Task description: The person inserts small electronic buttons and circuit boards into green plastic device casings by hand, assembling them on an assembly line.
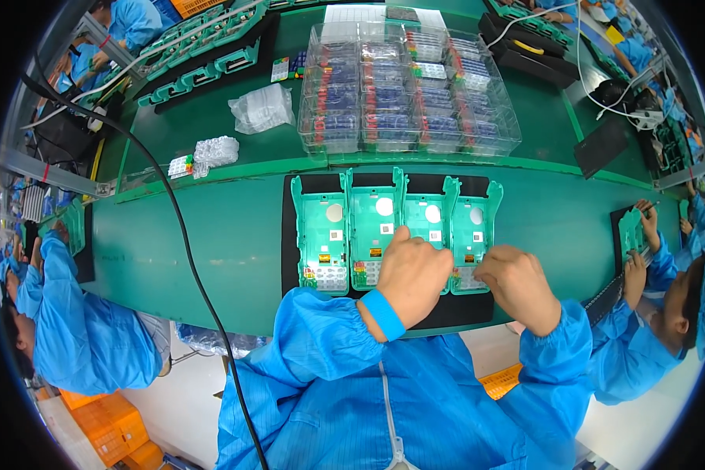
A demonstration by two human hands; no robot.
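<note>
Several green plastic device housings (321, 223) lie side by side on a black mat (290, 270) in front of me. Each has a round pale disc and a small white label inside. Grey rubber keypads with red, yellow and green keys (329, 278) sit at the near ends. My left hand (413, 274), with a blue wristband (383, 315), is closed over the near end of the third housing; its fingertips are hidden. My right hand (519, 286) pinches at the near right corner of the rightmost housing (468, 223), beside its keypad (464, 278). What either hand holds is hidden.
A clear compartment tray (407, 149) full of stacked parts stands beyond the mat. Left of it lie a clear plastic bag (262, 108) and loose keypads (214, 151). A black cable (182, 219) hangs across the left side. Co-workers in blue sit on both sides.
</note>
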